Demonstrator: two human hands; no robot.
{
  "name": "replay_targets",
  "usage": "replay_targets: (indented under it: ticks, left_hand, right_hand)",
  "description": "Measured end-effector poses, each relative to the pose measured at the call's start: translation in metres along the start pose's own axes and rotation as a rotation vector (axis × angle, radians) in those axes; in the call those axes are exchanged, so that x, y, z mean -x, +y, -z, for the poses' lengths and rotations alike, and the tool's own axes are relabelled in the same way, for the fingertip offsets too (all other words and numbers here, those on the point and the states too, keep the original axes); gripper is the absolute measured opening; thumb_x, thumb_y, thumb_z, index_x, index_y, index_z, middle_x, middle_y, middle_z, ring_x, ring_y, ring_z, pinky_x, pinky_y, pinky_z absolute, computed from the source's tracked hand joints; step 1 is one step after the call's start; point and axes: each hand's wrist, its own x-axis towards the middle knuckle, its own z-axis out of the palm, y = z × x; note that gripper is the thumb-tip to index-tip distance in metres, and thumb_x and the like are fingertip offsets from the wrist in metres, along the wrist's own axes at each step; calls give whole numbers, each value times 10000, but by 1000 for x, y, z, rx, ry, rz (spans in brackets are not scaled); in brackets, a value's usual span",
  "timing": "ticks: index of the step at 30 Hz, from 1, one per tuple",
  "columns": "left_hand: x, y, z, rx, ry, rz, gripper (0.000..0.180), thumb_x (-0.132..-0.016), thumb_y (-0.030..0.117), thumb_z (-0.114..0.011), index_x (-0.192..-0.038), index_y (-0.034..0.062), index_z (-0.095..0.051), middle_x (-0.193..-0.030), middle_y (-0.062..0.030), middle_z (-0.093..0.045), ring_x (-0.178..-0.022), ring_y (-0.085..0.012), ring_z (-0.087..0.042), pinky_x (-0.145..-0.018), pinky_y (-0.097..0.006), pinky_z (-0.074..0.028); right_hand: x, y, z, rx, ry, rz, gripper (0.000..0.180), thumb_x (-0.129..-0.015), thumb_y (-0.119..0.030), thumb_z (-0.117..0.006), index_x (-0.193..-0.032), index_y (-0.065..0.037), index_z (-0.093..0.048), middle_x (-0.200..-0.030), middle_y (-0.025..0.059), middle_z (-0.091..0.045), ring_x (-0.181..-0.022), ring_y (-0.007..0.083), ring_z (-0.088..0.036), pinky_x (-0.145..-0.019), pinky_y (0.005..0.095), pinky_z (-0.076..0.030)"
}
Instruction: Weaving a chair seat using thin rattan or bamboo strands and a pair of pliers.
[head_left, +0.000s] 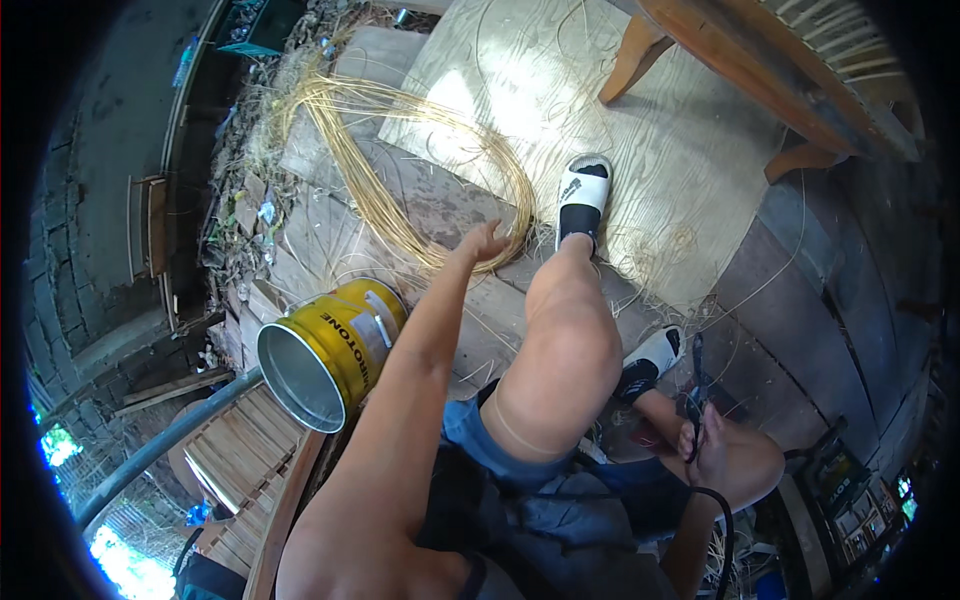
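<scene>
Two hands busy: left hand [484, 243], fingers spread apart, touched the looped coil of pale springy cane [400, 165]. Right hand [700, 432] clamped round dark slim shears [695, 385], beside a glossy yellow tin [335, 350]

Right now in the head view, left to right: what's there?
Yellow tin can → left hand on the coil of cane strands → white-and-black sandal → right hand holding a dark tool.

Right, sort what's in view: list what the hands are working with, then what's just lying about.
In use:
- coil of cane strands, reached for by the left hand
- dark tool, gripped by the right hand

Lying about:
- yellow tin, empty, on its side
- plywood sheet
- wooden chair frame
</scene>
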Motion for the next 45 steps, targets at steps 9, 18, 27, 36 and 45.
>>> replay_targets:
  ticks: [9,18,27,36,45]
  left_hand:
    - [31,49,-33,788,249,94,293,-911,227,-574,-1067,-13,-633,-896,-123,-689,-719,-173,-658,-694,-298,-532]
    - [95,22,17,1116,420,-50,236,-961,139,-504,-1079,-57,-559,-815,-89,-643,-727,-136,-625,-698,-268,-530]
    - [153,30,46,688,797,10,236,-928,147,-547,-1049,-35,-637,-830,-117,-683,-747,-145,-647,-722,-270,-502]
    - [206,-3,84,517,1100,72,249,-905,208,-569,-1062,39,-662,-792,-201,-669,-732,-299,-681,-677,-338,-513]
    - [291,11,150,255,1382,12,165,-821,166,-617,-927,59,-686,-765,-131,-691,-713,-269,-688,-659,-360,-524]
  right_hand:
    - [-4,-8,-3,49,141,-27,286,-986,-400,-444,-979,-116,-474,-578,16,-471,-396,97,-421,-350,213,-313]
    - [2,-11,-17,100,41,39,280,-977,-417,-459,-960,-138,-459,-590,14,-479,-407,87,-435,-350,211,-310]
    - [7,-1,-11,105,15,112,297,-984,-403,-449,-906,-118,-472,-589,13,-491,-395,86,-427,-341,220,-324]
    - [14,3,-8,136,-61,225,291,-983,-397,-457,-862,-133,-457,-593,17,-501,-391,85,-433,-331,219,-329]
    - [25,23,-8,80,-189,384,298,-989,-375,-454,-855,-110,-480,-597,22,-491,-390,83,-443,-317,209,-346]
